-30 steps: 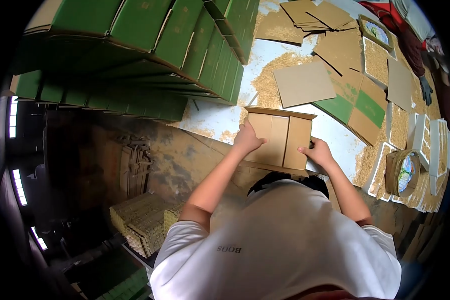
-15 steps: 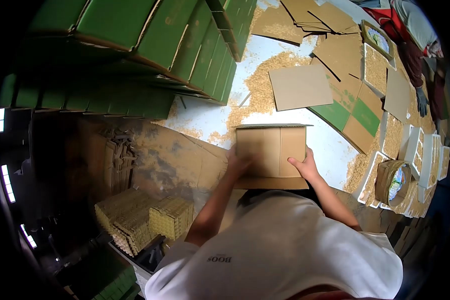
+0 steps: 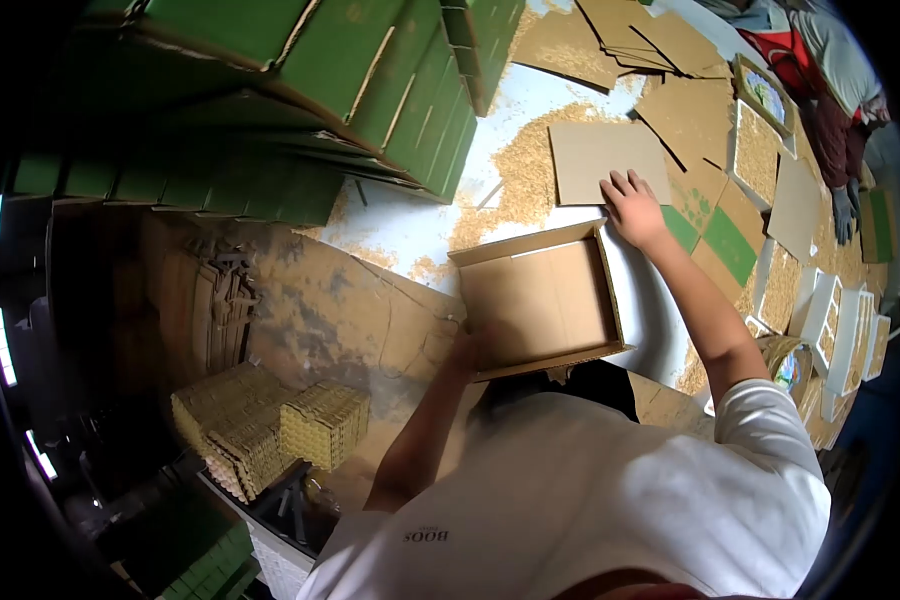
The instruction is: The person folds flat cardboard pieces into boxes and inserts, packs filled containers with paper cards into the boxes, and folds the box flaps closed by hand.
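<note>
A shallow open cardboard box (image 3: 540, 305) sits at the edge of the white table, tilted a little, with its inside facing me. My left hand (image 3: 478, 350) grips its near left side; the fingers are partly lost in shadow and behind the wall. Beyond the box lies a flat grey-brown cardboard sheet (image 3: 595, 160). My right hand (image 3: 634, 208) rests at the sheet's near right corner, fingers spread and apart from the box.
Green boxes (image 3: 370, 80) are stacked at the left. Sawdust (image 3: 525, 165) and flattened cartons (image 3: 720, 215) cover parts of the table (image 3: 435, 232). White foam trays (image 3: 755, 150) line the right, where another person's gloved hand (image 3: 846, 212) hangs. Egg trays (image 3: 325, 425) stand lower left.
My right hand has left the box's right side and moved up to the cardboard sheet. The box has turned and its inside shows more openly, with my left hand still at its left side.
</note>
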Motion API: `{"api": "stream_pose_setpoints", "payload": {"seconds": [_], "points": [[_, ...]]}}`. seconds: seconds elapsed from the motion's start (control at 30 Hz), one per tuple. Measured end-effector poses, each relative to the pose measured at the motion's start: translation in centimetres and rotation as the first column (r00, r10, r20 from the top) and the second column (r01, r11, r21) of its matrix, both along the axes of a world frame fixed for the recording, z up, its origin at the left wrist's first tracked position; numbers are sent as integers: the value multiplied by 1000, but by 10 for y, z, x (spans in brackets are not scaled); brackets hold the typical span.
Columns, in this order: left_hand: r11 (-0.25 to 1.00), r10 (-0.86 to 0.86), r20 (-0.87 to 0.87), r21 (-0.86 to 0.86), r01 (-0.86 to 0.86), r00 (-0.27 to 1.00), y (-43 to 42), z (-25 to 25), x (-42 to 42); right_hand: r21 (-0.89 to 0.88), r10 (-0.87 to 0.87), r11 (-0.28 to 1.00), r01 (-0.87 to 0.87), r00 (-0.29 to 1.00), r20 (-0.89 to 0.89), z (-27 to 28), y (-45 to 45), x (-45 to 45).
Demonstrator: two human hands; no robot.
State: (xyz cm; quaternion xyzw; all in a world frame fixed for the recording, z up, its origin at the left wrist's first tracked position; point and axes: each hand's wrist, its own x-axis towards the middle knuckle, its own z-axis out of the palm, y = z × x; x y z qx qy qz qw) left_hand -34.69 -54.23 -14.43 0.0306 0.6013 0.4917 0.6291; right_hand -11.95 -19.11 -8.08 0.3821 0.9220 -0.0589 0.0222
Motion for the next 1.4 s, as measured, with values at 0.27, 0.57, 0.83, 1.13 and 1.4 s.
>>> {"api": "stream_pose_setpoints", "payload": {"seconds": [0.27,0.57,0.83,1.13,1.4], "points": [[999,42,2,23,-42,999,-37,-4,19,268,51,963,30,956,-289,23,33,6],[853,441,149,236,-465,885,-132,91,2,157,138,981,-115,980,-143,100,130,-94],[575,806,-152,-32,-817,573,-249,115,16,-33,103,994,-102,994,28,39,121,-150],[391,891,-358,294,-872,279,-399,98,98,-155,208,965,-213,977,-45,47,-69,-147],[89,990,71,350,-933,121,-477,154,167,-368,338,836,-407,910,-239,57,-264,-180]]}}
